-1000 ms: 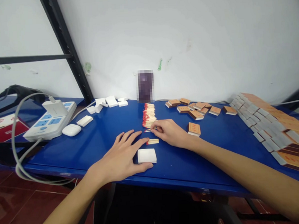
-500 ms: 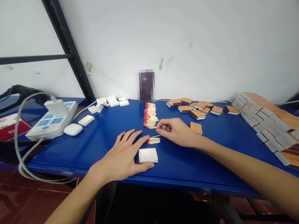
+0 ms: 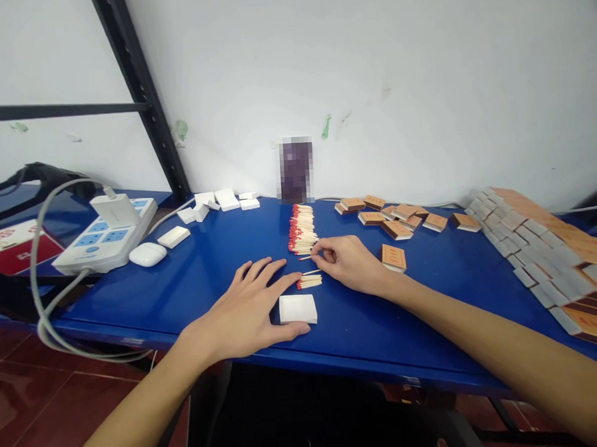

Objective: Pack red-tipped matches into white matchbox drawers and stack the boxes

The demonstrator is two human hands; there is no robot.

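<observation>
My right hand (image 3: 345, 261) pinches a single red-tipped match (image 3: 305, 257) between thumb and forefinger, just in front of a long pile of matches (image 3: 305, 230). Spread flat on the blue table, my left hand (image 3: 247, 309) has its index fingertip at the red heads of a small group of matches (image 3: 310, 282). One match lies slightly apart along the far side of that group. A white box-like piece (image 3: 297, 309), perhaps a matchbox tray, rests between my left thumb and index finger.
Orange matchboxes (image 3: 397, 229) lie scattered at the back right, one (image 3: 393, 257) beside my right wrist. Stacked matchboxes (image 3: 545, 250) fill the right side. White pieces (image 3: 227, 199), a white earphone case (image 3: 148, 254) and a power strip (image 3: 104, 237) are at left. A blurred dark object (image 3: 296, 170) stands by the wall.
My right fingers have drawn a match slightly away from the near end of the long pile. My left hand keeps its place; the view has shifted a little.
</observation>
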